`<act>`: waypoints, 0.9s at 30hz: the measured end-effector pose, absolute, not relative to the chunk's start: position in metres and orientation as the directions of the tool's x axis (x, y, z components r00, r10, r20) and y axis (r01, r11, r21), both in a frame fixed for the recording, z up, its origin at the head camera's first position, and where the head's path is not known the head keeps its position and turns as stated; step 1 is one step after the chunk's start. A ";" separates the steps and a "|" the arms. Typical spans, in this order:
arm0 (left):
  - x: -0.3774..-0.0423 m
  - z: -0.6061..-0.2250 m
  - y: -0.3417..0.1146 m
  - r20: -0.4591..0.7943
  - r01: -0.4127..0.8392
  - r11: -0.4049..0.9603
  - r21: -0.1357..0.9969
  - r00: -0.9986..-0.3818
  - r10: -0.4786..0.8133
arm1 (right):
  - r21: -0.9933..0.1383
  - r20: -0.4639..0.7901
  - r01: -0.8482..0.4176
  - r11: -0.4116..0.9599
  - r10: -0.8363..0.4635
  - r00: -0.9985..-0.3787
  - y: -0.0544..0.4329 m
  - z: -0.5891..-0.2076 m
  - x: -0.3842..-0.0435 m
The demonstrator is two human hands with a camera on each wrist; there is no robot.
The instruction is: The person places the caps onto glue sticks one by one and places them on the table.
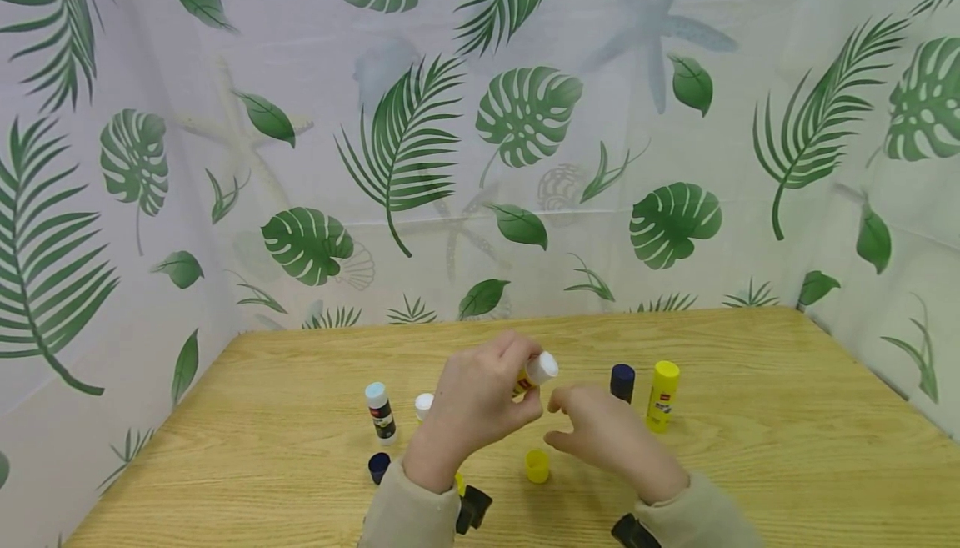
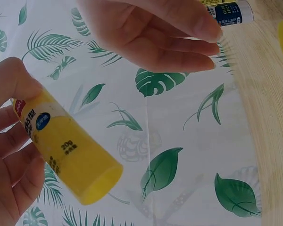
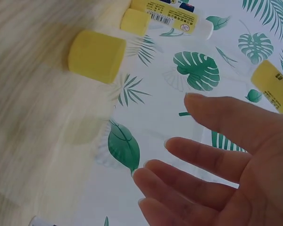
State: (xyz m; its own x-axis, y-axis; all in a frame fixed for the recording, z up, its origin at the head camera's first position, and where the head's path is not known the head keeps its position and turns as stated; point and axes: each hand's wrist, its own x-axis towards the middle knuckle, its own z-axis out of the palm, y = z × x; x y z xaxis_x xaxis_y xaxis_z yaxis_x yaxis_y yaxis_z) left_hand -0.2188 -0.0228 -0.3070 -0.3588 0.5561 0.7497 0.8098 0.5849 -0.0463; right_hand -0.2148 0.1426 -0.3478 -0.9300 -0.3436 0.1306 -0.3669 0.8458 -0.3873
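My left hand (image 1: 480, 402) grips a yellow glue stick (image 2: 70, 146), raised over the table and tilted. Its white end (image 1: 547, 364) points up and to the right in the head view. Just to the right, my right hand (image 1: 600, 427) hangs above the table, holding nothing; its fingers (image 3: 203, 155) are loosely bent and spread. A yellow cap (image 1: 537, 466) stands on the table below and between the hands, its hollow side up. Behind the right hand is a glue stick with a dark blue top (image 1: 622, 381), its lower part hidden.
A yellow glue stick (image 1: 662, 398) stands upright at the right. On the left stand a black-labelled glue stick with a pale blue top (image 1: 381, 414) and a dark blue cap (image 1: 380, 468). Beside the left hand, a white-topped stick (image 1: 424, 404) is partly hidden. Leaf-patterned cloth (image 1: 420, 281) hangs behind the table.
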 end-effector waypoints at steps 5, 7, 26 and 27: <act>-0.220 -0.308 -0.023 0.740 0.811 0.583 -0.051 -0.362 0.567 | -0.421 0.099 -0.394 0.817 -0.390 -0.915 0.142 -0.351 -0.216; -0.220 -0.308 -0.023 0.736 0.810 0.583 -0.054 -0.362 0.572 | -0.435 0.094 -0.405 0.804 -0.407 -0.909 0.142 -0.353 -0.216; -0.220 -0.308 -0.023 0.711 0.814 0.577 -0.061 -0.370 0.598 | -0.464 -0.014 -0.408 0.786 -0.467 -0.884 0.136 -0.365 -0.214; -0.220 -0.308 -0.023 0.710 0.815 0.575 -0.064 -0.368 0.601 | -0.463 -0.013 -0.409 0.787 -0.467 -0.884 0.136 -0.365 -0.214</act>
